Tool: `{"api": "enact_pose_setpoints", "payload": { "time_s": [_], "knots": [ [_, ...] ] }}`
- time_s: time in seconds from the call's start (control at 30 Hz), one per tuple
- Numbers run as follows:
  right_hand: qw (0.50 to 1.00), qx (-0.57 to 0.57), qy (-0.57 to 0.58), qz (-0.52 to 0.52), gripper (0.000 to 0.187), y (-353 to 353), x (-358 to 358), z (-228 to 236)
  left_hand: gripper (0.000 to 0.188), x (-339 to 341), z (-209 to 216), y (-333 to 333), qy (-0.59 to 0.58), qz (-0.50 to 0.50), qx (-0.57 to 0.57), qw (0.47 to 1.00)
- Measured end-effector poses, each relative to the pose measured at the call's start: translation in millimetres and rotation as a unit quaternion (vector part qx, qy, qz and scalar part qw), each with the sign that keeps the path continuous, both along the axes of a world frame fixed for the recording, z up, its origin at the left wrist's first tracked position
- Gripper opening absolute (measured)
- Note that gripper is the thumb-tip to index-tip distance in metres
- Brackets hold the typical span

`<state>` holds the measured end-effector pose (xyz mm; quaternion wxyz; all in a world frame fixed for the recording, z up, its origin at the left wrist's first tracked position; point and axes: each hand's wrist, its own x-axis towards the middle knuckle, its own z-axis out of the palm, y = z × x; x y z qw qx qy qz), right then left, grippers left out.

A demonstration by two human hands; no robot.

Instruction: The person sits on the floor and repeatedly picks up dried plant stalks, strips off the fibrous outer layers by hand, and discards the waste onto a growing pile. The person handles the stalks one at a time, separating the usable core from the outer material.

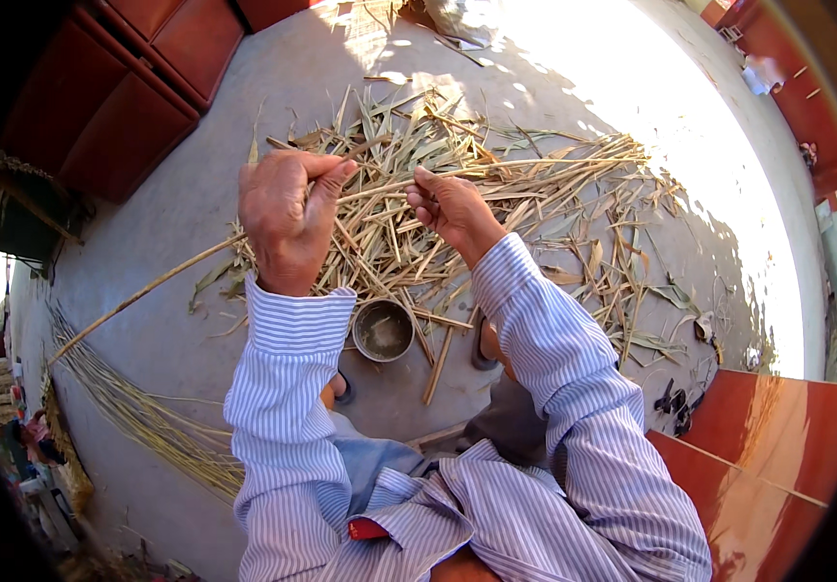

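A long, thin dry reed stalk (147,291) slants from the lower left up through both my hands. My left hand (288,218) is closed around it, with its thumb and index finger pinched together near a strip of dry leaf (368,148). To its right, my right hand (457,215) pinches the same stalk between thumb and fingertips. Beneath and beyond both hands spreads a heap of dry stalks and leaf strips (389,254). A small round metal bowl (402,351) stands on the floor between my feet, at the heap's near edge.
Thin greenish stalks (147,407) lie bundled at the lower left. Reddish-brown furniture (137,87) stands at the upper left, and a red panel (787,436) lies at the lower right. Bright sunlight falls across the concrete floor (671,87) on the right.
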<state>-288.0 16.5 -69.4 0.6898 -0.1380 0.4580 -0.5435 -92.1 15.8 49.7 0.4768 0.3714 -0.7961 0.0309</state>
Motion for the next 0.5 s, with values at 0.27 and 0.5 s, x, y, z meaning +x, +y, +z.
{"api": "enact_pose_setpoints", "payload": {
  "time_s": [0.27, 0.5],
  "knots": [
    [0.999, -0.031, -0.009, 0.01, 0.019, -2.2, 22.1, 13.2, 0.02, 5.9, -36.0, -13.5, -0.25, 0.032, 0.009, 0.968],
    [0.988, 0.027, -0.026, -0.147, 0.012, -19.3, -27.5, 3.2, 0.013, 92.5, 8.7, -16.2, -0.242, 0.147, 0.044, 0.958]
  ]
}}
